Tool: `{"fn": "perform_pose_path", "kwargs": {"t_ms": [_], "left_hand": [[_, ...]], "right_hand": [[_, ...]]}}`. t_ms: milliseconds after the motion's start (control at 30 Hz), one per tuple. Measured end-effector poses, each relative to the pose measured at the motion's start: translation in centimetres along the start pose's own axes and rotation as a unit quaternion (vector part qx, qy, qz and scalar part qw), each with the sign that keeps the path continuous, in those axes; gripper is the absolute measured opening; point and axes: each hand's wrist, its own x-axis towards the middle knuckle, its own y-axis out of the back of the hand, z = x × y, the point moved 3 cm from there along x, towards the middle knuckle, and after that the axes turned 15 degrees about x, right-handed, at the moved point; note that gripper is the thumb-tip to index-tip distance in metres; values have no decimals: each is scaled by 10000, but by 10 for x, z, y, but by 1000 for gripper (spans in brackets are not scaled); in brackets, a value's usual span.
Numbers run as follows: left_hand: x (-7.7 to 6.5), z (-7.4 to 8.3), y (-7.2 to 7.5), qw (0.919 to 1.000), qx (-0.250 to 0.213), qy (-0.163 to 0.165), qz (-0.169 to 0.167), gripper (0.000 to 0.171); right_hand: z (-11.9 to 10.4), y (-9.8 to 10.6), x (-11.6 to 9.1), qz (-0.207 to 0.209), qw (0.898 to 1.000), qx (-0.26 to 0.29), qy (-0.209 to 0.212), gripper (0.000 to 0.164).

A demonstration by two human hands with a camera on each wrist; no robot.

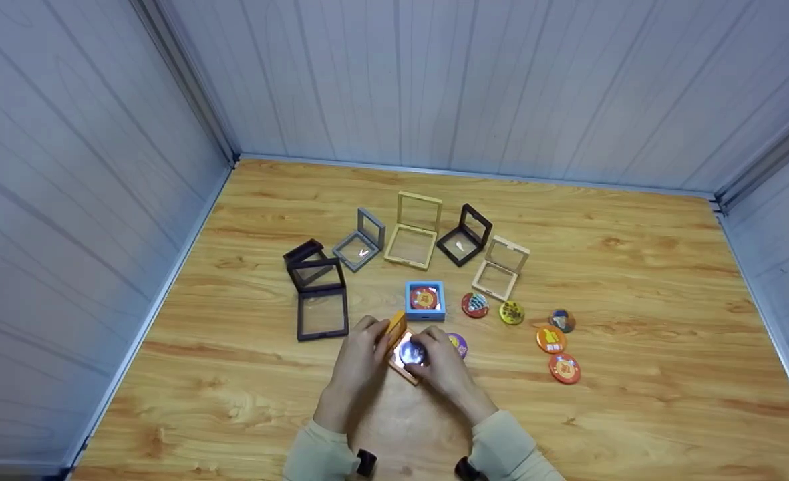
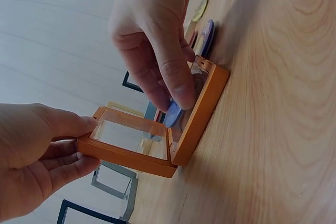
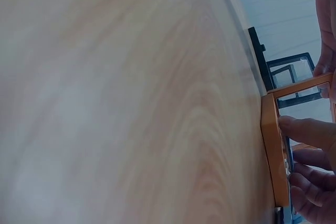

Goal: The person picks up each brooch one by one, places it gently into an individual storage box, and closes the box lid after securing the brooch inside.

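"Orange square plastic frame with clear windows (image 2: 198, 129), hinged open between both hands: which step is this?"

"Loading, I'd judge. The left hand (image 1: 359, 349) pinches the raised lid, and the right hand (image 1: 444, 364) holds a round blue badge (image 2: 173, 115) by its edge at the open base. Whether the badge touches the clear film, I cannot tell."

"And the next move?"

"Probably it calls for laying the badge flat and central, then slipping the right hand clear before the lid folds over; closing too soon could shift it."

"What surrounds it?"

"Pale-brown wood-grain tabletop (image 1: 655, 267). With the orange frame as the clock's centre in the head view, a sky-blue square plastic box (image 1: 425, 316) holding a round red badge (image 1: 424, 298) sits near one o'clock. A round purple badge (image 1: 459, 343) lies at three, an open black square frame (image 1: 321, 291) at ten, an open yellow one (image 1: 414, 228) at twelve."

"And the room?"

"Pale blue-grey panelled walls (image 1: 434, 87) rise at ten, twelve and two, with metal strips along their feet."
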Motion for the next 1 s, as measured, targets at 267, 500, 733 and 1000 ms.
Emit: {"fn": "perform_pose_path", "kwargs": {"t_ms": [267,500,733,1000], "left_hand": [[0,1,0,10000,7,-22,7,20],[0,-1,-1,10000,11,4,-49,20],[-1,0,0,10000,-5,13,56,20],[-1,-1,-1,9998,-83,-33,189,20]], "right_hand": [[-1,0,1,-177,9993,-23,-326,40],[-1,-1,2,-281,9989,-34,-380,41],[1,0,2,-315,9990,28,-308,43],[1,4,2,-219,9997,112,-60,43]]}}
